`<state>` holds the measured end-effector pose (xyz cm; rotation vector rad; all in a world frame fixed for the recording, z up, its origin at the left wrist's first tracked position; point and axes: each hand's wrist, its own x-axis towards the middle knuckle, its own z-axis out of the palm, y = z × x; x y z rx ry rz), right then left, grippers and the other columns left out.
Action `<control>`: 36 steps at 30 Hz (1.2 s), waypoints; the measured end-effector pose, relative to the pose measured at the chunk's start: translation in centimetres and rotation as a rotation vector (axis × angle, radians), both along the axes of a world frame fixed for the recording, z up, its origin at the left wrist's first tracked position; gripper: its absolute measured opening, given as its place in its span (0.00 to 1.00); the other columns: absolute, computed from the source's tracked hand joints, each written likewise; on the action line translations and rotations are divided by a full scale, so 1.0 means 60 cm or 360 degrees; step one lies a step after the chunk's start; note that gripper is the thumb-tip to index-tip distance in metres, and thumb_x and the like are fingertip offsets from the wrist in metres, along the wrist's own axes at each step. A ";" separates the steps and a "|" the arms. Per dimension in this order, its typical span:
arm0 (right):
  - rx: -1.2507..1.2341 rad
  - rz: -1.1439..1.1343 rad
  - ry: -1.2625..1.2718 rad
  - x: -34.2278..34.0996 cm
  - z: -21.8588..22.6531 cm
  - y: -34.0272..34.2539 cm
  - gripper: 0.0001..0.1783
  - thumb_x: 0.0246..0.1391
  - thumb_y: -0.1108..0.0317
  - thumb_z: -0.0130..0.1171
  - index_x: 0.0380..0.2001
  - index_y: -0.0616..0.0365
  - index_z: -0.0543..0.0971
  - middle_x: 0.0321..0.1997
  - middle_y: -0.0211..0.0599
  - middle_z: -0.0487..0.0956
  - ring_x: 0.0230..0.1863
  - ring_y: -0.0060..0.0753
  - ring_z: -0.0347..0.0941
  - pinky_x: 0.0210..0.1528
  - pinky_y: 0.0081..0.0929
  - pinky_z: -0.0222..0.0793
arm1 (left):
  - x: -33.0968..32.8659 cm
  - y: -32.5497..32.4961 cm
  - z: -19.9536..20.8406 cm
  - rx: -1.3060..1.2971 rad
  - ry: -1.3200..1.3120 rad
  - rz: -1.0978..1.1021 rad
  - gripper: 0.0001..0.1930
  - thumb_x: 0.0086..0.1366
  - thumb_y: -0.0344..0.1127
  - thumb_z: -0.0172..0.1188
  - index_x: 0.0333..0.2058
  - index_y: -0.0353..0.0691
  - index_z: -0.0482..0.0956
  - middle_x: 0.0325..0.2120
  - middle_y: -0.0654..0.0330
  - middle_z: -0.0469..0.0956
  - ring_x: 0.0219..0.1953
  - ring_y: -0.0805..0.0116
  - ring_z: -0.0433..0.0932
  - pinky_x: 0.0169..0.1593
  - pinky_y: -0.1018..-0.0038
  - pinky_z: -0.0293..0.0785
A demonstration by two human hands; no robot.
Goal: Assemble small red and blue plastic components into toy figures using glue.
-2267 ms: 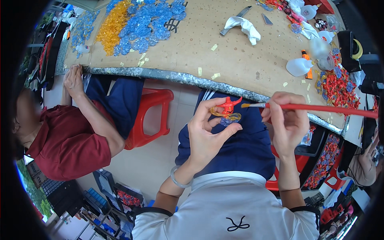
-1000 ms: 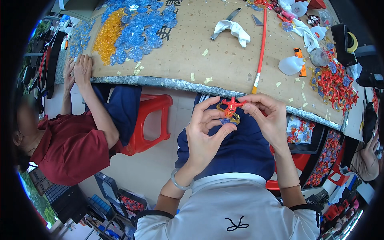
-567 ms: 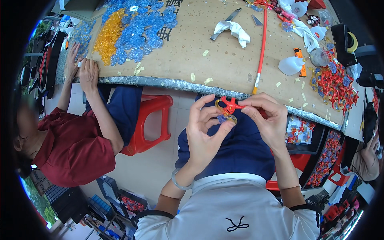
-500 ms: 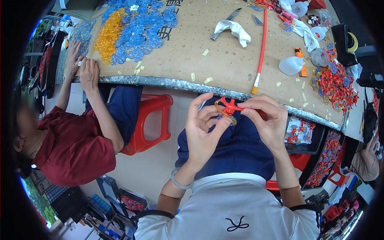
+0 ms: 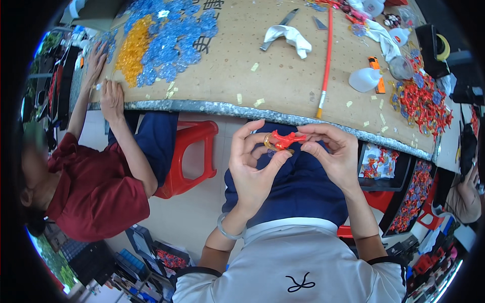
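Between my two hands, just off the table's front edge, is a small red plastic figure (image 5: 284, 141) with clear yellow and bluish parts attached. My left hand (image 5: 255, 169) pinches its lower left side between thumb and fingers, the index finger raised. On the other side, the thumb and fingers of my right hand (image 5: 332, 154) close on the figure's right end. The fingers hide part of the figure.
Heaps of clear blue pieces (image 5: 174, 45) and yellow pieces (image 5: 134, 53) lie at the far left. A pile of red figures (image 5: 422, 103) is at the right, near a white bottle (image 5: 365, 80). A red-handled brush (image 5: 326, 65) points toward me. A co-worker (image 5: 101, 187) sits at left.
The red figure has turned in my fingers, so its raised limbs now lie flatter. Both hands keep their pinch, and the left has shifted slightly left.
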<state>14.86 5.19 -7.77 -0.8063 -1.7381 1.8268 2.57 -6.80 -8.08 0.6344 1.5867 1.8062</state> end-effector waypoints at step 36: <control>0.0437 -0.0145 -0.0104 -0.195 0.078 0.076 0.08 0.59 0.69 0.54 0.36 0.65 0.73 0.26 0.34 0.73 0.30 0.21 0.70 0.32 0.22 0.64 | -0.053 -0.006 -0.023 0.0282 0.1230 -0.0036 0.21 0.51 0.20 0.66 0.45 0.31 0.72 0.38 0.47 0.79 0.33 0.58 0.82 0.37 0.71 0.79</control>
